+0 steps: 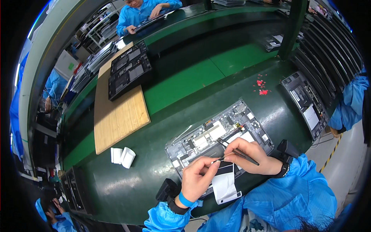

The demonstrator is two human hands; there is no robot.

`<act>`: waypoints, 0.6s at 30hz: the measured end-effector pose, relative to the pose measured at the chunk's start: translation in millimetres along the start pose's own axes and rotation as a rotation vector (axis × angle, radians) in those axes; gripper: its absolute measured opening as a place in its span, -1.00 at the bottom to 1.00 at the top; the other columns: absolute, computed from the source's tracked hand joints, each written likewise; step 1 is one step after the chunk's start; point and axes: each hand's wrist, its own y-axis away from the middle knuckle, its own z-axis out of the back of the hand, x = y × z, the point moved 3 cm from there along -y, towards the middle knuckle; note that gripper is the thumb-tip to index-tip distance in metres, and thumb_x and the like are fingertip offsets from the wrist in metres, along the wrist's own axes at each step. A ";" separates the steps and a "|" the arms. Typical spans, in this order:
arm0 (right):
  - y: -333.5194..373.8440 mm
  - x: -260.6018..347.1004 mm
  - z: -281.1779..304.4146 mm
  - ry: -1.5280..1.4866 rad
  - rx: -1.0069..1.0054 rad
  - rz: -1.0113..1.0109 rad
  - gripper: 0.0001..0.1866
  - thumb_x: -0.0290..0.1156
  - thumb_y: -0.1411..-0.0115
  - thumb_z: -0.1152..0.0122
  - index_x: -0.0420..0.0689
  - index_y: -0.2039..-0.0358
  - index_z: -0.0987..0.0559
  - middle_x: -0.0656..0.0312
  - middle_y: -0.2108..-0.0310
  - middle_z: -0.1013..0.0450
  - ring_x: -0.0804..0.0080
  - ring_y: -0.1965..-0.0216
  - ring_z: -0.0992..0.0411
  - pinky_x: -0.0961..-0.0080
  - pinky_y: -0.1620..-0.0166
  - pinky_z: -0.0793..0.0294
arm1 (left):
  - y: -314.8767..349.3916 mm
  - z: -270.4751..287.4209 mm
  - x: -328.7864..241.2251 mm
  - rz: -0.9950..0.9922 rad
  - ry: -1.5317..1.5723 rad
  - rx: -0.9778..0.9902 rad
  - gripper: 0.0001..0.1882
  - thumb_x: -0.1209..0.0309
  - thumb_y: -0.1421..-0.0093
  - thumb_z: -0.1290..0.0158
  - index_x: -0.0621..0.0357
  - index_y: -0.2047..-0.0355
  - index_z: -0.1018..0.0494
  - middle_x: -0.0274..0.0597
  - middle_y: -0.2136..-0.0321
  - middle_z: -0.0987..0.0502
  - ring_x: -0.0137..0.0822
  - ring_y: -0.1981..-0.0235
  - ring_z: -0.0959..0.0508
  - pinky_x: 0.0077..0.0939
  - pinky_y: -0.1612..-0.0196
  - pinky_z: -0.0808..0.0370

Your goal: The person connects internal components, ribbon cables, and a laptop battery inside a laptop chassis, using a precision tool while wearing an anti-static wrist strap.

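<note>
An opened laptop chassis point(201, 142) lies in front of me, its boards and inner parts showing. Over its near edge my left hand point(198, 177) is closed in a pinch on a white sheet point(224, 188) with black strips, which hangs below the fingertips. My right hand point(255, 156) grips black tweezers point(247, 157), their tips pointing up and left over the chassis. The thumb and forefinger of that hand meet the left fingertips at a small dark piece, too small to name. A blue band circles my left wrist.
A wooden board point(119, 123) carries laptop chassis parts point(129, 69) at the left. White rolls point(123, 156) and red scraps point(262, 92) lie on the green table. Another opened chassis point(305, 104) sits at right beside racked dark panels point(328, 50). A co-worker point(143, 15) works across the line.
</note>
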 end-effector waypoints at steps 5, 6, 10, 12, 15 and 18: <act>1.3 -3.9 -2.4 -0.120 -0.055 0.042 -0.79 -0.49 -0.11 -0.14 -0.20 0.24 -0.36 0.25 0.44 -0.43 0.66 0.37 -0.39 0.67 0.34 -0.35 | -2.2 0.2 -9.9 -0.098 -0.127 -0.010 -0.90 0.51 -0.07 -0.09 0.27 0.39 -0.49 -0.27 0.53 -0.49 -0.58 0.56 -0.47 -0.72 0.51 -0.39; 0.7 -5.0 -2.9 -0.137 -0.058 0.032 -0.77 -0.49 -0.10 -0.15 -0.20 0.24 -0.36 0.26 0.44 -0.43 0.67 0.37 -0.39 0.67 0.33 -0.35 | -2.1 1.2 -11.0 -0.097 -0.127 -0.011 -0.90 0.51 -0.07 -0.09 0.27 0.39 -0.49 -0.27 0.53 -0.49 -0.58 0.56 -0.47 -0.72 0.51 -0.39; 1.5 -9.6 -2.4 -0.172 -0.063 0.000 -0.77 -0.49 -0.10 -0.16 -0.20 0.24 -0.36 0.27 0.43 -0.43 0.67 0.36 -0.39 0.68 0.31 -0.36 | -2.8 2.7 -12.6 -0.099 -0.220 0.005 -0.89 0.50 -0.07 -0.09 0.27 0.38 -0.49 -0.27 0.55 -0.48 -0.57 0.55 -0.47 -0.73 0.49 -0.39; 1.6 -5.4 -1.5 -0.164 -0.072 -0.008 -0.78 -0.49 -0.11 -0.15 -0.20 0.24 -0.36 0.26 0.44 -0.43 0.66 0.36 -0.39 0.68 0.30 -0.36 | -2.3 1.3 -12.7 -0.093 -0.233 0.004 -0.89 0.50 -0.07 -0.09 0.27 0.37 -0.49 -0.29 0.56 -0.48 -0.58 0.55 -0.46 -0.74 0.49 -0.39; 2.7 -1.1 1.0 -0.126 -0.104 -0.038 -0.78 -0.50 -0.11 -0.13 -0.21 0.21 -0.40 0.23 0.43 -0.43 0.63 0.34 -0.40 0.68 0.30 -0.35 | -2.3 -5.0 -11.1 0.021 -0.003 -0.048 -0.88 0.49 -0.08 -0.10 0.27 0.36 -0.50 -0.32 0.58 -0.48 -0.61 0.55 -0.45 -0.75 0.49 -0.37; -0.3 4.5 12.0 0.008 -0.189 0.078 -0.75 -0.52 -0.11 -0.12 -0.21 0.16 -0.45 0.18 0.42 -0.42 0.59 0.33 -0.40 0.67 0.32 -0.35 | -0.9 -3.4 -0.4 0.084 0.085 -0.053 -0.87 0.47 -0.08 -0.09 0.28 0.36 -0.50 -0.34 0.58 -0.48 -0.63 0.56 -0.43 -0.75 0.52 -0.36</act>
